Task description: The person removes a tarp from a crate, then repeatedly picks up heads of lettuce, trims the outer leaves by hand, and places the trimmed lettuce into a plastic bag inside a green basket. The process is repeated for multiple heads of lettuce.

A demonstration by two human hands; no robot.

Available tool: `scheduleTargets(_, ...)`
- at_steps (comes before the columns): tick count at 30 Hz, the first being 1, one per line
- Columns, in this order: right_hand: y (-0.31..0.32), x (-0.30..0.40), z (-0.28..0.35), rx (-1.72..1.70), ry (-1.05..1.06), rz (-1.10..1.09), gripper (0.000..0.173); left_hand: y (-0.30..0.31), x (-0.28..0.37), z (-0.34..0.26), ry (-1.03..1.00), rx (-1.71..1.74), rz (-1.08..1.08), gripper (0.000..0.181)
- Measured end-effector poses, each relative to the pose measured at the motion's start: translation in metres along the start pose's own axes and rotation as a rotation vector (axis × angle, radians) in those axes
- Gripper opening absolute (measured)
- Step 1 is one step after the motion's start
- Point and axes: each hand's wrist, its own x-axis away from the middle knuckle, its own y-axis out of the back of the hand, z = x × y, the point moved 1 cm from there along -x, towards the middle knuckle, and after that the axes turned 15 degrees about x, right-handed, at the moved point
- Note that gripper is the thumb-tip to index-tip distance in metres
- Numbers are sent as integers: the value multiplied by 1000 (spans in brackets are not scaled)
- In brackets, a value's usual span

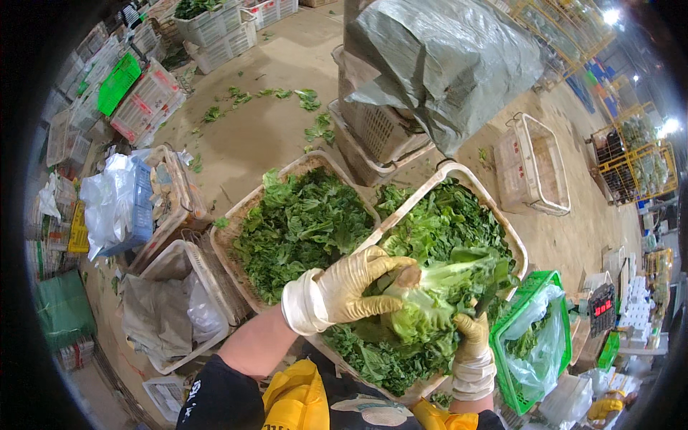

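Observation:
My left hand (357, 287), in a pale yellow rubber glove with a white cuff, grips the cut butt end of a leafy green lettuce head (424, 301). The head lies tilted over a white plastic crate (518, 247) filled with loose green leaves. At the head's right side, my right hand (473, 333), gloved alike, is closed around something thin and dark, partly hidden by leaves; I cannot tell what it is. A second white crate (226, 236) of dark green leaves (306, 226) stands to the left.
A green crate (564, 344) lined with clear plastic stands at the right, near a scale display (601, 307). Ahead are stacked crates (376, 129) under a grey plastic sheet (446, 59). An upright white crate (510, 166) stands beyond. More crates (177, 301) fill the left.

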Motion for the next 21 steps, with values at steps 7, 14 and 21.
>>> scheduleTargets(7, -34, -3, 34, 54, 42, 147, 43, 16, 17, 1, -347, 139, -123, 57)
scheduleTargets(14, -53, -2, 17, 9, 37, 4, 38, 11, 35, 11, -114, 272, -278, 60)
scheduleTargets(21, -20, -25, -18, -89, -391, 152, 35, 36, 31, 19, 368, 466, -13, 58)
